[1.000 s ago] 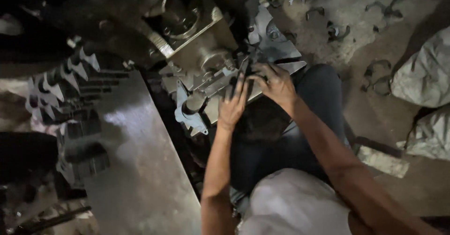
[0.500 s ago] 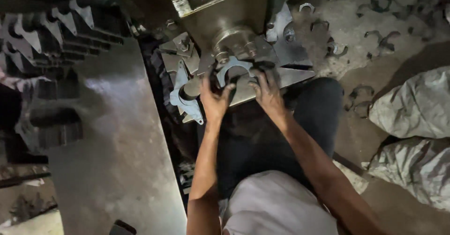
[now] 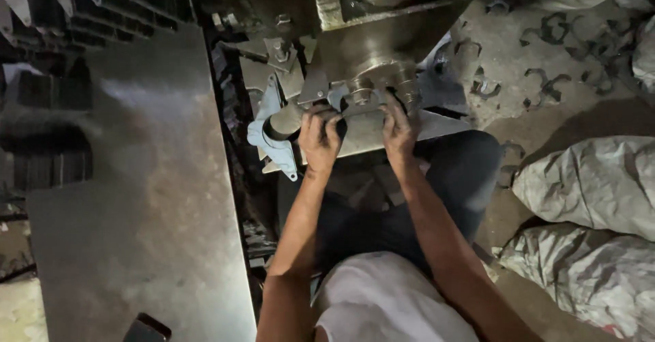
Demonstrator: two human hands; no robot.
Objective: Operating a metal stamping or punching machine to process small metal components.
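Observation:
My left hand [image 3: 319,137] and my right hand [image 3: 399,127] both grip a flat stamped metal plate [image 3: 351,104] lying on the bed of a press. The plate sits just below the round steel ram [image 3: 385,76] of the machine. My left fingers curl over the plate's near left edge. Fingertips of the right hand press on its right end, close to the ram. A stack of similar curved blue-grey plates [image 3: 271,136] lies just left of my left hand.
A broad steel sheet table [image 3: 150,198] fills the left side, with dark stacked parts [image 3: 48,96] at its far end. Several cut metal pieces [image 3: 546,76] are scattered on the concrete floor at the right. Two filled sacks [image 3: 593,185] [image 3: 580,280] lie beside my right leg.
The view has swung closer over the press. Both hands have stayed together at the machine and shifted the plate in under the ram.

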